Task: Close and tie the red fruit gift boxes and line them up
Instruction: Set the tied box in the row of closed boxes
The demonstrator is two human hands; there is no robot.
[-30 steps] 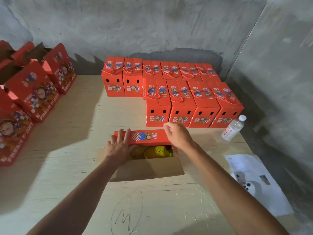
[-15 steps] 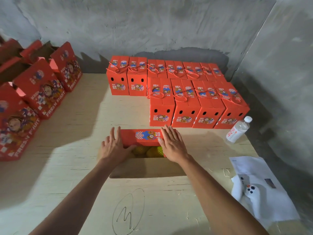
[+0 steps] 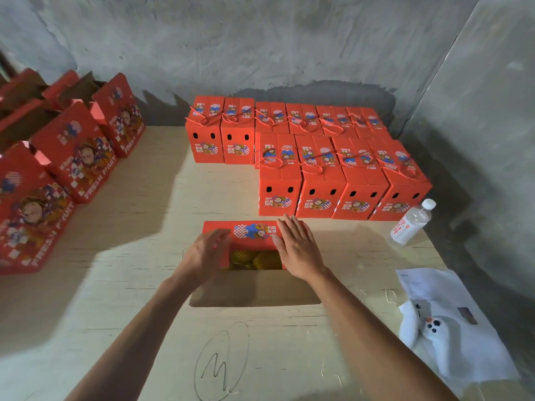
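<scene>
Roughly ten tied boxes (image 3: pixel 318 180) are lined up at the far right of the desk (image 3: pixel 139 279), several open boxes (image 3: pixel 72 151) wait far left, and the left hand (image 3: pixel 207 251) and right hand (image 3: pixel 298 247), both flat-fingered, press the current box (image 3: pixel 249 235)'s far flap down mid-desk.

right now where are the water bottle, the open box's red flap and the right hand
water bottle (image 3: pixel 411 223), head view, on its clear body
red flap (image 3: pixel 254 233), head view, on the printed picture
right hand (image 3: pixel 298 247), head view, on its back

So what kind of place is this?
Probably a fruit packing room: rows of tied red gift boxes on a plywood table, open boxes waiting, bare concrete walls.
</scene>
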